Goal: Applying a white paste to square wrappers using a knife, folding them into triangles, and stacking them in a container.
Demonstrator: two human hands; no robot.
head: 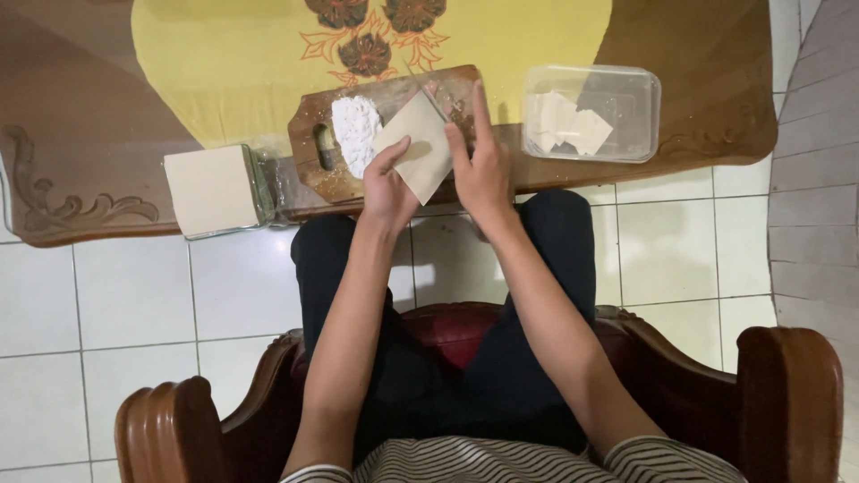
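Both hands hold one thin, pale square dough sheet [419, 143] just above a wooden cutting board [311, 116] at the table's near edge. My left hand [386, 186] pinches the sheet's lower left side with the thumb on top. My right hand [483, 165] grips the right side, its index finger stretched out along the edge. A heap of white flour [355, 132] lies on the board, left of the sheet. Part of the board is hidden behind the sheet and my hands.
A glass dish with a stack of pale square sheets [213, 190] stands left of the board. A clear plastic box [592, 112] holding a few sheets stands at the right. The glass-topped table [707, 72] has a yellow flowered cloth. I sit in a wooden armchair [787, 394] on white tiles.
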